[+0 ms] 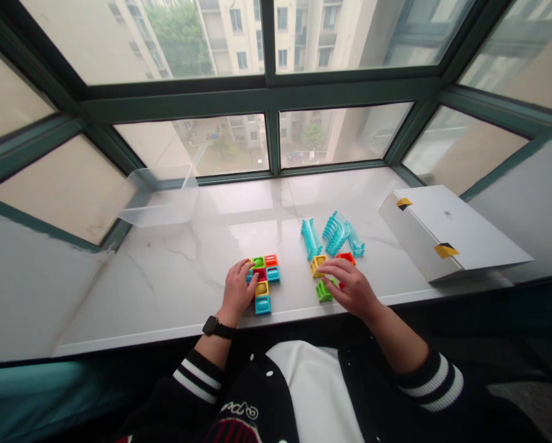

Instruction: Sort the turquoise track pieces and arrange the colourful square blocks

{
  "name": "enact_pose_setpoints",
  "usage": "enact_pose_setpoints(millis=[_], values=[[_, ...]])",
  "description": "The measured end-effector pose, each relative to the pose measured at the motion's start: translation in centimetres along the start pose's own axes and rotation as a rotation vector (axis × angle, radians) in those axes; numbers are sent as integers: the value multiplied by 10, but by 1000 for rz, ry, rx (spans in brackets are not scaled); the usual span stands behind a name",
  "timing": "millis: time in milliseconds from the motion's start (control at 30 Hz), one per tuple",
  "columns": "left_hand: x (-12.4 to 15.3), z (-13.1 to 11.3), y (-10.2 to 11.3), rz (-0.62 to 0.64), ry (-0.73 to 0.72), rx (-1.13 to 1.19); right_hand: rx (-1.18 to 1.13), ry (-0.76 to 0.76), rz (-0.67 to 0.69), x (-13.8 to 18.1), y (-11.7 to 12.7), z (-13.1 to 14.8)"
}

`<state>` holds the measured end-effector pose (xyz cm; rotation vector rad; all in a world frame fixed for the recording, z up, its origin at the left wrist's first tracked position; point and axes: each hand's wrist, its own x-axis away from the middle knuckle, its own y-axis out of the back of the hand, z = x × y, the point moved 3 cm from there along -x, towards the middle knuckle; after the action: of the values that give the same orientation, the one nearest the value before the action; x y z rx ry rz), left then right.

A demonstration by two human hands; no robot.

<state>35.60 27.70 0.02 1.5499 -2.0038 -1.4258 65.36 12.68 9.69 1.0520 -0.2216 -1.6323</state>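
Note:
A group of colourful plastic track blocks, red, blue, yellow and green, sits joined together near the sill's front edge. My left hand, with a dark watch on its wrist, grips the left side of this group and hides part of it. To the right, my right hand hovers palm down over loose blocks, fingers and thumb apart. Its fingertips are at a yellow block, and its thumb is by a green block. Behind the knuckles is a red block; another red piece is mostly covered by the hand.
Several clear turquoise track pieces lie behind the loose blocks. A transparent plastic bin stands at the back left. On the right is a white box with yellow-and-black tabs. Green-framed windows enclose the white marble-look sill.

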Motion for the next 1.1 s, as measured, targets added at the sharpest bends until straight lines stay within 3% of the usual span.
enact_pose_setpoints(millis=[100, 300, 467, 833, 1100], values=[[1, -11, -9, 24, -6, -46, -43, 22, 143, -13, -35, 14], [5, -16, -18, 61, -9, -121, -30, -28, 562, -13, -107, 38], [5, -15, -17, 84, 4, -107, 30, -86, 800, -1, -141, 42], [4, -16, -17, 76, 11, -113, 43, -119, 828, 1, -147, 40], [4, -15, -17, 74, 19, -100, 148, -217, 771, 5, -144, 20]])
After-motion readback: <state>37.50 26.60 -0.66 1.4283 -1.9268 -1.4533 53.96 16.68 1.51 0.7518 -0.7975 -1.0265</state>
